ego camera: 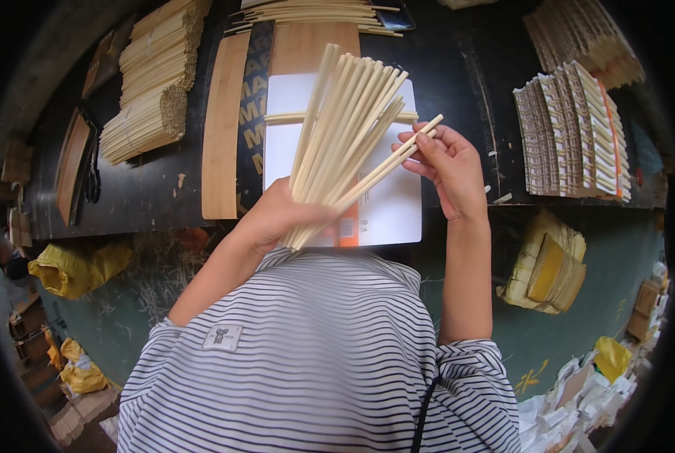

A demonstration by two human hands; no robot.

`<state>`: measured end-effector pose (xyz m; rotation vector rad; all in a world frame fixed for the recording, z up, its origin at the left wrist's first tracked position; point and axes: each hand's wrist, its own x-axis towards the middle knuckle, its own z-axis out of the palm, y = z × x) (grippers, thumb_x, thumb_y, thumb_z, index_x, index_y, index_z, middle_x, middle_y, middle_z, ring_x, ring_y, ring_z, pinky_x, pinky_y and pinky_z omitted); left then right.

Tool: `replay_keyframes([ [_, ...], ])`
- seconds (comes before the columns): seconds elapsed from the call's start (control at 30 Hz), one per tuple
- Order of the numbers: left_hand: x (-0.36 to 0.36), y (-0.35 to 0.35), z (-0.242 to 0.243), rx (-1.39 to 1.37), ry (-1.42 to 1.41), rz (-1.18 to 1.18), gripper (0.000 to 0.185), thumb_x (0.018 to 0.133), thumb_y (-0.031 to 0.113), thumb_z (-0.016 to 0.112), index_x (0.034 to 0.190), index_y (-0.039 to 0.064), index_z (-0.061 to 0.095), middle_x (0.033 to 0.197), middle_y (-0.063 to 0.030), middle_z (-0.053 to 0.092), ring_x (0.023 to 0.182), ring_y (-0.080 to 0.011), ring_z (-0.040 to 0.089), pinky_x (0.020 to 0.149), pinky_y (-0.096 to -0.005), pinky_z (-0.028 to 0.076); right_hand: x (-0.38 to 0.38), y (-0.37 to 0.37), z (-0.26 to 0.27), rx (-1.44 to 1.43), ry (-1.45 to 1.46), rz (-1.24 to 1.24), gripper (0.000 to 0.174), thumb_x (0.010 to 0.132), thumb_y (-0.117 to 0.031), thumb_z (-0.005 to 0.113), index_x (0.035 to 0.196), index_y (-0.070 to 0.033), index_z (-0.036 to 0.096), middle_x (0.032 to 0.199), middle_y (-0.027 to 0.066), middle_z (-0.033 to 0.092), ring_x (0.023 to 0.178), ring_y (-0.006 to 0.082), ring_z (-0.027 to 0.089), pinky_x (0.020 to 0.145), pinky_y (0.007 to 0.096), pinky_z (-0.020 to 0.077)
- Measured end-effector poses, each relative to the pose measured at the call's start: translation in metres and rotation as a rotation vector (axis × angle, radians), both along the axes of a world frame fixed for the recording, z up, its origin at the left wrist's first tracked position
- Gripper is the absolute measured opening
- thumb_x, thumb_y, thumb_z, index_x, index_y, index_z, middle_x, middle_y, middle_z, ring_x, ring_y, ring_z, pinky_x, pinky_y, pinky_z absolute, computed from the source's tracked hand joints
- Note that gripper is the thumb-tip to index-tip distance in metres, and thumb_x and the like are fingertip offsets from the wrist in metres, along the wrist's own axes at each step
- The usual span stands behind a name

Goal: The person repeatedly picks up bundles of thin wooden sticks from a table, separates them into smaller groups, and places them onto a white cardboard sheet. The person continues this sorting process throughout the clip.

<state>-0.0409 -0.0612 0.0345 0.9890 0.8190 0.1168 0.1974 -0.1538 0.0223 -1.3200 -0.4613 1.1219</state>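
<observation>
A fanned bundle of pale wooden sticks is clasped near its lower end by my left hand. At the bundle's right, my right hand pinches the upper ends of a couple of sticks between thumb and fingers; their lower ends reach my left hand. Beneath lies a white printed card sheet with an orange strip. A few sticks lie across that sheet, partly hidden behind the bundle.
Tied stick bundles lie left on the black table, near black-handled scissors. A bamboo board flanks the sheet. Loose sticks and a phone lie at the back. Stacked packs of sticks and card stand right.
</observation>
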Motion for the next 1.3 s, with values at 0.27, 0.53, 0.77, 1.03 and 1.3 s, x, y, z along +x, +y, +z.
replay_keyframes([
  [0.27,0.005,-0.001,0.001,0.151,0.083,-0.025,0.048,0.075,0.008,0.075,0.118,-0.006,0.058,0.097,-0.0129,0.069,0.082,-0.0163,0.068,0.077,-0.0281,0.056,0.001,0.001,-0.002,0.024,0.000,-0.152,0.025,0.097,-0.013,0.059,0.114,0.005,0.056,0.105,0.0189,0.069,0.091,0.0226,0.071,0.070,0.0259,0.0609],
  [0.53,0.010,0.007,-0.002,0.107,0.110,-0.095,0.046,0.075,0.008,0.074,0.116,-0.006,0.060,0.098,-0.0134,0.069,0.081,-0.0156,0.068,0.077,-0.0292,0.055,-0.002,0.008,-0.010,0.061,-0.056,-0.187,0.046,0.092,-0.010,0.065,0.131,0.006,0.047,0.105,0.0186,0.070,0.088,0.0250,0.072,0.066,0.0271,0.0619],
  [0.77,0.026,0.027,-0.016,0.096,0.123,0.296,0.032,0.078,0.003,0.065,0.106,-0.011,0.061,0.088,-0.0161,0.068,0.073,-0.0187,0.070,0.067,-0.0276,0.059,0.053,-0.004,-0.021,0.081,-0.073,-0.701,0.042,0.094,-0.008,0.062,0.133,0.000,0.047,0.112,0.0181,0.066,0.096,0.0289,0.070,0.070,0.0320,0.0639],
  [1.03,0.039,0.047,-0.027,0.115,0.221,0.265,0.031,0.079,-0.002,0.062,0.107,-0.012,0.054,0.083,-0.0189,0.067,0.068,-0.0210,0.070,0.063,-0.0296,0.061,0.075,-0.012,-0.045,0.059,-0.228,-0.820,0.042,0.096,-0.009,0.059,0.135,-0.001,0.045,0.120,0.0188,0.063,0.101,0.0286,0.068,0.075,0.0322,0.0610],
  [1.3,0.037,0.043,-0.026,0.078,0.149,0.363,0.029,0.078,-0.003,0.062,0.105,-0.012,0.055,0.081,-0.0179,0.067,0.066,-0.0195,0.069,0.062,-0.0294,0.060,0.028,0.015,-0.076,-0.044,0.029,-0.684,0.040,0.100,-0.016,0.054,0.134,0.004,0.046,0.122,0.0209,0.061,0.108,0.0310,0.065,0.085,0.0352,0.0600],
])
